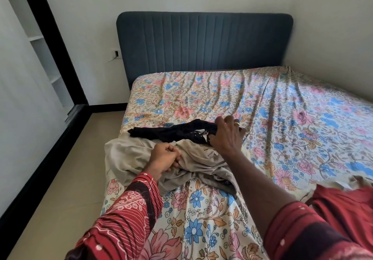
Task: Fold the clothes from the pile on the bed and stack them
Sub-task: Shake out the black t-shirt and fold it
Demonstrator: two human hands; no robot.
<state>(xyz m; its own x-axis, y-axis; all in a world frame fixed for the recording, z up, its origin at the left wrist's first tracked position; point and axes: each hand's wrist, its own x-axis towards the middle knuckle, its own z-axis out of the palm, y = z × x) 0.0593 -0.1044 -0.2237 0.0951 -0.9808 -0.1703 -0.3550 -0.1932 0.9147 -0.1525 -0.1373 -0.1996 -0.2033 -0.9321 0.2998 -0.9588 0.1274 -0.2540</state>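
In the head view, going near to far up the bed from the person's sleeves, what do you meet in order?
Beige garment, gripped by the left hand → black garment, with the right hand on its right end → bare floral bedsheet → dark blue padded headboard.

A single wide-angle view is given — taken from head height at the foot end of the bed (282,118), tilted forward and down. The headboard (203,41) and far wall are faced; straight lines are bowed at the edges. The near mattress is seen closely — no second view is supplied.
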